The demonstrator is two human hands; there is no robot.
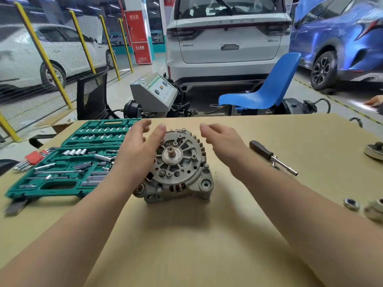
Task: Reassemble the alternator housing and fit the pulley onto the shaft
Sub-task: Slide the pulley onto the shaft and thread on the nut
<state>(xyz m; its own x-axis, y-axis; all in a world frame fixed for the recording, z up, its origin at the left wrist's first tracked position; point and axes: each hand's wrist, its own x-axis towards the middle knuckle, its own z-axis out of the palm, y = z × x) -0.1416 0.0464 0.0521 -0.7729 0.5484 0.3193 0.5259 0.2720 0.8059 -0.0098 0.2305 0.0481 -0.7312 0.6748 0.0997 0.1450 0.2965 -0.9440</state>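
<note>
The alternator (176, 164) sits near the middle of the cardboard-covered table (207, 245), shaft (171, 152) pointing up and bare, with no pulley on it. It looks like a cast-metal lump, so I judge it heavy, rigid and not at all fragile, though the ribbed, vented shell has edges that could bite a palm; the safest hold is probably two hands round the outer rim of the housing, away from the shaft and the small studs on top. The left hand (137, 146) lies against the left side of the housing with fingers straight, thumb near the top edge, gripping nothing. The right hand (223, 141) hovers just right of it, fingers relaxed and empty. A green socket set case (68, 158) lies open to the left, a black-handled driver (271, 157) to the right, and further right a nut (351, 204) and round metal parts at the table edge (one may be the pulley, too blurred to say). Nothing stands between the hands and the housing.
</note>
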